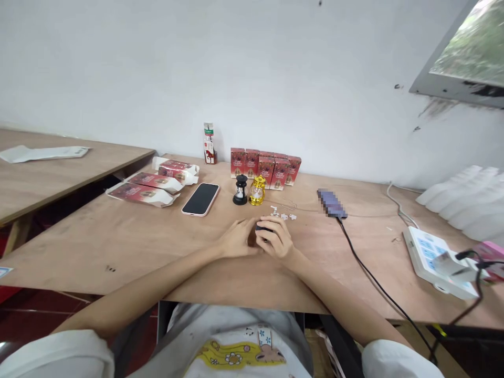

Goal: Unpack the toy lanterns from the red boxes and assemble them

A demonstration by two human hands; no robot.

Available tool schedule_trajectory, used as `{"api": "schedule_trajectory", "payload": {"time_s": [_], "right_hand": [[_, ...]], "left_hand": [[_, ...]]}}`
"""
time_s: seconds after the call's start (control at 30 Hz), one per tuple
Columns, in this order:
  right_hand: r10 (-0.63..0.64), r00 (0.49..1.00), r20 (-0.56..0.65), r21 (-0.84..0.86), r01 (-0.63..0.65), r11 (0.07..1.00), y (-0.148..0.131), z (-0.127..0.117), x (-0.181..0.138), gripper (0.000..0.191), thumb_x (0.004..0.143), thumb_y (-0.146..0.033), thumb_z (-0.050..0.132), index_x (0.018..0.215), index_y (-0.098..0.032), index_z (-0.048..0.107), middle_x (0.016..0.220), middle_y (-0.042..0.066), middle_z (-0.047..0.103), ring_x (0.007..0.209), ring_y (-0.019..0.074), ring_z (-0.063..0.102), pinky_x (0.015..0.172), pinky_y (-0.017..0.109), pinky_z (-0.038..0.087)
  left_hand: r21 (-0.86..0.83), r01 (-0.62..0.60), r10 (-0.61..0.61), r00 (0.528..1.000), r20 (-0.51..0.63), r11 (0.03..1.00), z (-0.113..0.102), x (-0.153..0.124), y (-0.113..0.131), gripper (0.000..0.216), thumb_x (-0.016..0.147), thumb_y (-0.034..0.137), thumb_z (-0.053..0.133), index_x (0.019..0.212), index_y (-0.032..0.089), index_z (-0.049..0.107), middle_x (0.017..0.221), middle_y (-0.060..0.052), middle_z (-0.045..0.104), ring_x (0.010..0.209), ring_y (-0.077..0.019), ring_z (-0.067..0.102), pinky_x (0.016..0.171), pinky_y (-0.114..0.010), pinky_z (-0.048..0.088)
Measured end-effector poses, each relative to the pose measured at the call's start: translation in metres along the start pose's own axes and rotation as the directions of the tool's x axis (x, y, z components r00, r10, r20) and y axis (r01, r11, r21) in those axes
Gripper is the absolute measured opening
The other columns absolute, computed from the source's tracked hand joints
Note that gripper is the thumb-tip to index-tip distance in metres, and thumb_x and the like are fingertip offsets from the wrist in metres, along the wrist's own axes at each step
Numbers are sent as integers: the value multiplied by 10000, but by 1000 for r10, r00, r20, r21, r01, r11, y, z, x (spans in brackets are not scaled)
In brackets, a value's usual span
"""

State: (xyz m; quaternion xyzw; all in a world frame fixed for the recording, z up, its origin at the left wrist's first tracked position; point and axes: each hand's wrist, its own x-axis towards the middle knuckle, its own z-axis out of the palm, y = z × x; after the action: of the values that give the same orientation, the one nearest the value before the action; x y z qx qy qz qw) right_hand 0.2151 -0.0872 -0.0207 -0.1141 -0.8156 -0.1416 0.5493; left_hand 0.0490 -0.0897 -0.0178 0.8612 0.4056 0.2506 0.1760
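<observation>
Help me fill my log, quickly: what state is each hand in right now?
Left hand: partly curled beside the right; whether it grips anything cannot be told.
Right hand: closed, holding a small dark object.

Left hand [238, 240] and right hand [279, 241] close together over worktop [153, 241], small dark part [263, 229] between them. Black lantern [240, 191] and gold lantern [257, 191] stand beyond, red boxes [280, 173] behind

Bright, diffuse light falls evenly on the pale wall [252, 73] and the surface [157, 239], leaving soft, faint shadows; beneath, it is dim. The window [472, 50] looks pale and smeared. Wide-angle distortion stretches the sleeves [59, 357] near the lower corners. Coarse pixelation covers the right-side phone [332, 203].
</observation>
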Motion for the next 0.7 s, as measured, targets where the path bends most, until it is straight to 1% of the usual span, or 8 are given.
{"api": "schedule_trajectory", "payload": {"time_s": [0.1, 0.17, 0.23, 0.33, 0.43, 0.53, 0.6, 0.7], "right_hand": [[66, 995, -72, 72, -61, 996, 6, 0, 0, 375, 771, -49, 607, 1084, -235, 517, 973, 61, 617, 1039, 196, 582, 822, 377, 546], [143, 983, -113, 125, -129, 984, 8, 1, -1, 378, 764, -43, 610, 1070, -243, 510, 971, 48, 599, 1025, 192, 595, 824, 385, 545], [239, 959, -152, 194, -208, 959, 8, 2, -3, 348, 769, -52, 607, 1033, -255, 504, 970, 35, 577, 1011, 188, 604, 829, 398, 544], [419, 880, -222, 315, -342, 885, 4, 5, -3, 284, 792, -81, 587, 973, -265, 467, 965, 19, 536, 1002, 183, 605, 850, 435, 534], [525, 803, -283, 421, -388, 820, -1, 7, -1, 251, 810, -108, 572, 929, -267, 420, 971, 8, 502, 1010, 176, 595, 873, 463, 521], [504, 822, -265, 447, -358, 820, -3, 7, 1, 258, 800, -105, 579, 919, -265, 416, 962, 3, 498, 994, 167, 594, 881, 458, 511], [500, 832, -240, 447, -363, 818, -2, 6, 0, 259, 796, -121, 586, 941, -265, 428, 961, 8, 500, 989, 170, 593, 888, 455, 504], [561, 800, -213, 489, -410, 770, 0, 6, -4, 251, 804, -201, 591, 999, -269, 448, 1005, 32, 507, 1047, 193, 570, 934, 464, 471]], "left_hand": [[-229, 17, -47, 991, -124, 973, 3, 9, -15, 405, 720, 362, 652, 1068, 192, 535, 1091, -72, 650, 983, -228, 618, 861, -339, 459], [-314, 26, -81, 983, -162, 949, -2, 8, -26, 353, 714, 367, 673, 999, 195, 555, 1104, -69, 652, 1032, -233, 604, 922, -361, 435], [-393, 24, -101, 979, -177, 919, -9, 5, -33, 386, 696, 354, 703, 1013, 193, 553, 1152, -88, 633, 1106, -243, 571, 994, -394, 389], [-568, 12, -96, 988, -119, 823, -14, 3, -33, 544, 661, 326, 747, 1135, 196, 515, 1260, -119, 569, 1205, -245, 507, 1048, -409, 341], [-726, 87, -66, 996, 58, 682, -12, 3, -26, 486, 694, 329, 722, 1120, 196, 531, 1250, -101, 577, 1189, -238, 520, 1013, -397, 374], [-759, 184, -85, 982, 168, 625, -8, 3, -20, 415, 665, 330, 744, 1011, 172, 576, 1124, -73, 631, 1090, -237, 566, 934, -371, 418], [-759, 196, -113, 981, 160, 621, -6, 3, -18, 416, 626, 321, 772, 962, 158, 589, 1050, -60, 643, 1027, -230, 579, 890, -352, 432], [-776, 157, -189, 981, 50, 611, -7, 3, -19, 410, 600, 313, 791, 927, 156, 598, 968, -36, 642, 963, -204, 576, 851, -317, 436]]}}
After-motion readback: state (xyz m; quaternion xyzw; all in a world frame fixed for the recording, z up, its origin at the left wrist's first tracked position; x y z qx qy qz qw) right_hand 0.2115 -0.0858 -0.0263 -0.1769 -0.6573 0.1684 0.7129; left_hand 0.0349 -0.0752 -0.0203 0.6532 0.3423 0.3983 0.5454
